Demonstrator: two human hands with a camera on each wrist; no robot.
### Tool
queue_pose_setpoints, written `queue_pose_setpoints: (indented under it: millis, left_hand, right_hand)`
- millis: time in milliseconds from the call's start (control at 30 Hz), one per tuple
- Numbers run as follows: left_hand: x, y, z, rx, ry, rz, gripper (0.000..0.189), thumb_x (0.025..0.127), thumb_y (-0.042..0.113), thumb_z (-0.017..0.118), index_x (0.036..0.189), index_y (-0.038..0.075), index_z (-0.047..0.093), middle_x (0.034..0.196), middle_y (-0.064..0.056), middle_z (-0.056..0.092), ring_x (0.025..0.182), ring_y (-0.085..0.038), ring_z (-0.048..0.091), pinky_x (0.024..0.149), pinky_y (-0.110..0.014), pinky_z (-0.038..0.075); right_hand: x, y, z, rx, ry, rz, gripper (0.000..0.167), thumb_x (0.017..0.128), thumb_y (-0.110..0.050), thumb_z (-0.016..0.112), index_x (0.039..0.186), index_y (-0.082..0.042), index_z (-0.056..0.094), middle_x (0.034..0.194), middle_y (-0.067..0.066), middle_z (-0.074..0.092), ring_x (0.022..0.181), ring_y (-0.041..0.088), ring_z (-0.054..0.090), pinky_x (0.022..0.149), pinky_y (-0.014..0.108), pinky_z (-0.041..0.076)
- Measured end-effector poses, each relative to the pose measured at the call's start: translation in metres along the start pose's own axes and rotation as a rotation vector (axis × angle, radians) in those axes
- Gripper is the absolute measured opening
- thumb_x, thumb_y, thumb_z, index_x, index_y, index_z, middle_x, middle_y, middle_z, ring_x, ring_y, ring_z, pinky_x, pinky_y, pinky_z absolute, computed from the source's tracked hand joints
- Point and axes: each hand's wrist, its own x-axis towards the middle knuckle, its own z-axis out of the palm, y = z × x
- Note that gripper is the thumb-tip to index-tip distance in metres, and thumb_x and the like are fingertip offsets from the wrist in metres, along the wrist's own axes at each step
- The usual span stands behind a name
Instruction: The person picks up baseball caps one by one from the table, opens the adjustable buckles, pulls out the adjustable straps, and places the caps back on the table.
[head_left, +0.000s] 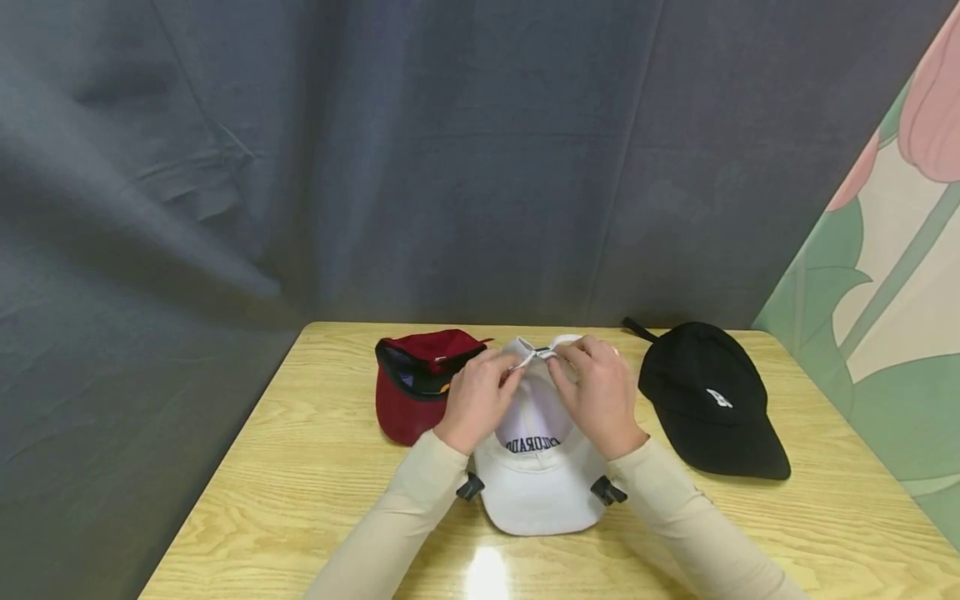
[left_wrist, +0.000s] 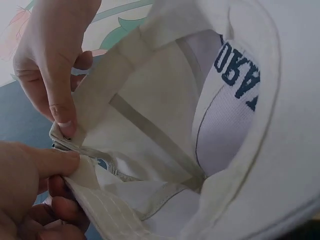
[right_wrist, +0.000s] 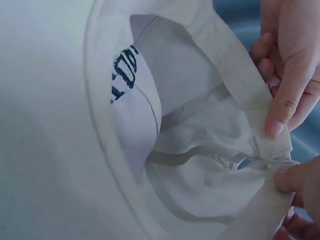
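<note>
A white cap (head_left: 536, 496) with dark lettering inside its front panel lies upside down, its brim toward me and its hollow facing up. My left hand (head_left: 477, 398) pinches the back edge on the left between thumb and fingers. On the other side of the back strap (head_left: 542, 352), my right hand (head_left: 598, 392) pinches the edge in the same way. Close up in the left wrist view, the left thumb (left_wrist: 60, 161) presses the sweatband (left_wrist: 112, 210) beside the buckle area. The right wrist view shows the right thumb (right_wrist: 290, 178) on the band, near a small gap in the strap.
A dark red cap (head_left: 412, 417) lies open side up behind my left hand. To the right rests a black cap (head_left: 701, 375) with a small white emblem, its strap (head_left: 639, 329) sticking out. The wooden table (head_left: 300, 467) ends at a dark curtain (head_left: 465, 167).
</note>
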Motion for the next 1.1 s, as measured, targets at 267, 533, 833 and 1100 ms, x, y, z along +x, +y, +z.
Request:
queue_pose_setpoints:
  millis: [267,533,833,1100]
  left_hand:
    - [0.003,0.007,-0.001,-0.157,-0.065,-0.013,0.03,0.099,0.029,0.061,0.12,0.01,0.071,0.075,0.005,0.056,0.064,-0.009,0.05,0.055,-0.024,0.04]
    - [0.01,0.009,-0.002,-0.233,-0.106,-0.023,0.028,0.103,0.027,0.056,0.12,0.01,0.07,0.073,0.004,0.056,0.06,-0.009,0.049,0.055,-0.024,0.039]
    - [0.012,0.003,-0.002,-0.373,-0.164,-0.033,0.021,0.102,0.023,0.057,0.118,0.011,0.064,0.065,0.002,0.048,0.053,-0.008,0.043,0.056,-0.024,0.036]
    - [0.01,0.006,-0.002,-0.418,-0.186,-0.064,0.023,0.104,0.025,0.054,0.12,0.011,0.063,0.064,0.002,0.045,0.055,-0.01,0.042,0.054,-0.024,0.035]
  right_hand:
    - [-0.004,-0.004,0.0,0.041,-0.073,-0.079,0.005,0.084,-0.008,0.076,0.088,-0.008,0.073,0.077,0.001,0.06,0.062,0.015,0.056,0.05,0.033,0.047]
    - [-0.003,-0.008,0.001,0.11,-0.073,-0.123,0.011,0.081,-0.003,0.079,0.092,-0.004,0.076,0.081,0.004,0.064,0.061,0.013,0.056,0.052,0.03,0.049]
    - [-0.003,-0.007,0.0,0.148,-0.073,-0.147,0.013,0.078,-0.002,0.082,0.089,-0.005,0.076,0.078,0.002,0.059,0.058,0.009,0.049,0.05,0.027,0.044]
    - [-0.006,-0.006,-0.002,0.15,-0.079,-0.166,0.011,0.079,-0.003,0.081,0.088,-0.004,0.075,0.077,0.002,0.057,0.057,0.009,0.049,0.05,0.026,0.044]
